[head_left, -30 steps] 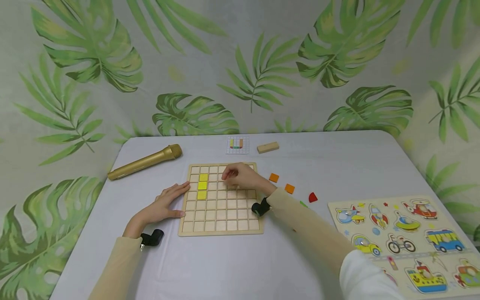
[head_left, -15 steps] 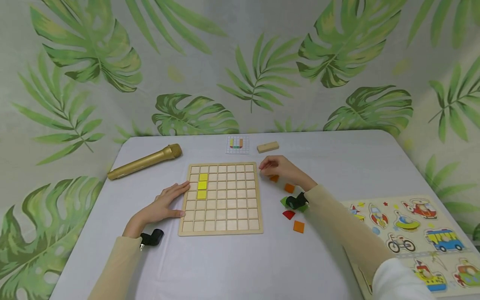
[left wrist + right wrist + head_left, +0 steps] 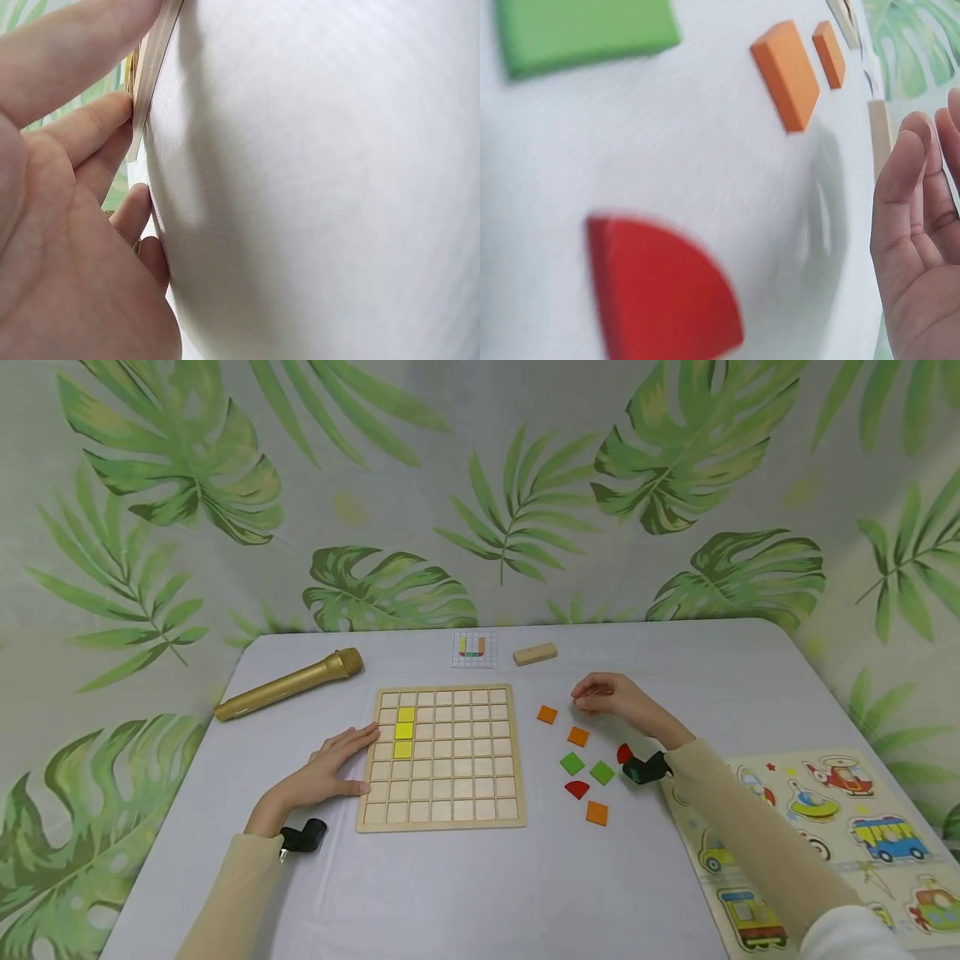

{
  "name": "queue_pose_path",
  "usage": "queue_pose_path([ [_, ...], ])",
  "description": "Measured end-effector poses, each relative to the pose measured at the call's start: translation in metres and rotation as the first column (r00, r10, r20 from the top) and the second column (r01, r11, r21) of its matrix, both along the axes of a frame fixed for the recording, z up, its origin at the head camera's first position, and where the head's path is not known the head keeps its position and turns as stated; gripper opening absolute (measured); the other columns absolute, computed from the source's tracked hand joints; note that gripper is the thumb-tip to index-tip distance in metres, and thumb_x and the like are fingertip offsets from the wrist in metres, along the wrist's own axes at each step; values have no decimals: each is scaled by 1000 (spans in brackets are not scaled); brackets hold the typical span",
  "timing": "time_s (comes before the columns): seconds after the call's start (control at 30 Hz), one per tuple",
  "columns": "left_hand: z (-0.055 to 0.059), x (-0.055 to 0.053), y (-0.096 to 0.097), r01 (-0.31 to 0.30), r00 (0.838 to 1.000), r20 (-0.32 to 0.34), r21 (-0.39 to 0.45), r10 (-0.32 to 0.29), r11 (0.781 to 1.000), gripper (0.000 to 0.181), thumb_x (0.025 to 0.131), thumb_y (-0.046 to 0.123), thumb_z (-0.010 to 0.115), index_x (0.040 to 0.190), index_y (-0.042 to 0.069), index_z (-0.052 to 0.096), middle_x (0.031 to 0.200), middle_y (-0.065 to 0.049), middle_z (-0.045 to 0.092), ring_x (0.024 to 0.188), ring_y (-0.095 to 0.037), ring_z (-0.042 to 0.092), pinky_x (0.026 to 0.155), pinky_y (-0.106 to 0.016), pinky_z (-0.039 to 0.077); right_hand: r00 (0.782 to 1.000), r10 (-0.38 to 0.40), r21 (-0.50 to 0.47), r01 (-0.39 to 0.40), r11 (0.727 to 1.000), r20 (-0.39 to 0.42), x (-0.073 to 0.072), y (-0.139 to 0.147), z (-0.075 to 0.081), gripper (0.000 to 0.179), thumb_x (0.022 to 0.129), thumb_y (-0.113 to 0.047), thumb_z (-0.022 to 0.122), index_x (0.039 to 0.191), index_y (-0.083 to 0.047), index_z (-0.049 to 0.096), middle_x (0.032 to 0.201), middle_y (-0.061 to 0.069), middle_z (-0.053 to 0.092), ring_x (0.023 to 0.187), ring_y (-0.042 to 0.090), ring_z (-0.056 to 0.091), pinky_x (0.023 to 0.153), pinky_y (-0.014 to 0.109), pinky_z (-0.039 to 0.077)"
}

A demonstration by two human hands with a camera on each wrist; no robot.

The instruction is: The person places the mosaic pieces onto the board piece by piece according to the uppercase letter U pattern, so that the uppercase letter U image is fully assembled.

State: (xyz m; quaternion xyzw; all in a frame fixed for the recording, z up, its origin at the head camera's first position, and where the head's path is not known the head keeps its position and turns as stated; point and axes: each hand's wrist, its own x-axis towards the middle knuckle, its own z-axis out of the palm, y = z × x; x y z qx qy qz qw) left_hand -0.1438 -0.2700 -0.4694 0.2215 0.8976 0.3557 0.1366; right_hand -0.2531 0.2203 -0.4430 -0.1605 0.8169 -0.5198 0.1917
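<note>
A wooden grid board (image 3: 453,770) lies flat on the table, with three yellow square tiles (image 3: 405,731) in one column at its left. My left hand (image 3: 324,774) rests at the board's left edge, fingers straight, thumb and fingertips touching the frame. Right of the board, my right hand (image 3: 621,700) hovers over the cloth, fingers loosely bent, with nothing seen between them. Near it lie orange square tiles (image 3: 578,737), two green square tiles (image 3: 572,764) and two red quarter-round tiles (image 3: 577,789). In the right wrist view, one red quarter-round tile (image 3: 664,292) sits close to the camera.
Behind the board are a small card with a coloured U pattern (image 3: 475,650) and a wooden block (image 3: 536,654). A gold microphone (image 3: 292,683) lies at the back left. At the right, partly under my right arm, is a vehicle puzzle board (image 3: 840,802).
My right hand has moved from above the board to the right, past the orange tiles, uncovering the loose tiles. The left hand and the yellow tiles stay where they were.
</note>
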Motion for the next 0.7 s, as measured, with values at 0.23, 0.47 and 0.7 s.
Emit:
queue_pose_path([
  [0.23, 0, 0, 0, 1, 1000, -1, 4, -1, 1000, 83, 84, 28, 73, 149, 2, 28, 156, -15, 19, 140, -45, 6, 98, -70, 7, 1000, 9, 22, -9, 1000, 9, 12, 28, 0, 28, 93, -17, 64, 108, 5, 60, 97, 17, 62, 83, 28, 57, 76, 33, 49],
  [0.47, 0, 0, 0, 3, 1000, -5, 15, -3, 1000, 83, 84, 29, 73, 149, 2, 29, 156, -16, 19, 140, -45, 6, 97, -71, 6, 994, 83, 47, -87, 995, 73, 21, 49, 0, 25, 91, -9, 65, 108, 9, 59, 103, 19, 62, 84, 18, 59, 78, 26, 49],
  [0.7, -1, 0, 0, 7, 1000, -13, 17, -7, 1000, 83, 85, 29, 72, 149, 1, 28, 156, -17, 19, 140, -46, 6, 97, -70, 6, 981, 191, 79, -193, 978, 33, 24, 58, -1, 23, 81, 6, 68, 103, 10, 61, 99, 21, 63, 83, 21, 58, 76, 25, 48],
])
